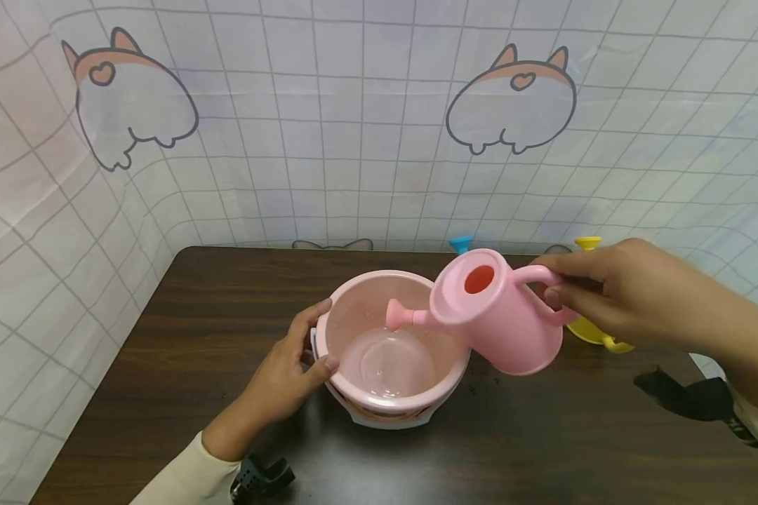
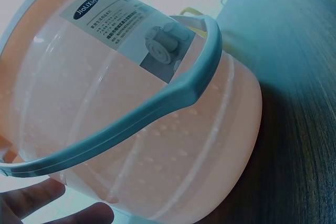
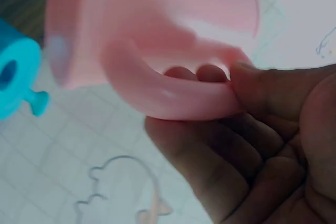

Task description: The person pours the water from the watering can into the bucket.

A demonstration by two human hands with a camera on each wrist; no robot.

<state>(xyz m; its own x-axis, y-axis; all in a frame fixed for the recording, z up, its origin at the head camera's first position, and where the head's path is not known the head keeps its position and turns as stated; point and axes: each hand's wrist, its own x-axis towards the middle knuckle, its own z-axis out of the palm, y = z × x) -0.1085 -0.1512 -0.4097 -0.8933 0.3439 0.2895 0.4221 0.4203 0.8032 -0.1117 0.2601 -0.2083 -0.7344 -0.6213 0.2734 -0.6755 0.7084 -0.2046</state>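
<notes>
A pink bucket (image 1: 388, 393) stands on the table with a pale handle lowered around its side. My left hand (image 1: 284, 375) holds its left rim, thumb over the edge; in the left wrist view the blue-grey bucket handle (image 2: 152, 111) and a printed label (image 2: 131, 30) show. My right hand (image 1: 613, 287) grips the handle of a pink watering can (image 1: 512, 330), fingers wrapped round it as the right wrist view shows. The can tilts left, its sprinkler head (image 1: 398, 314) above the bucket's opening. Small glints show on the bucket floor; no stream of water is visible.
Behind the pink can is a blue watering can (image 3: 18, 69), mostly hidden in the head view. A yellow watering can (image 1: 589, 330) stands behind my right hand. The dark wooden table (image 1: 215, 322) meets a white gridded curtain (image 1: 328, 140) at its back edge.
</notes>
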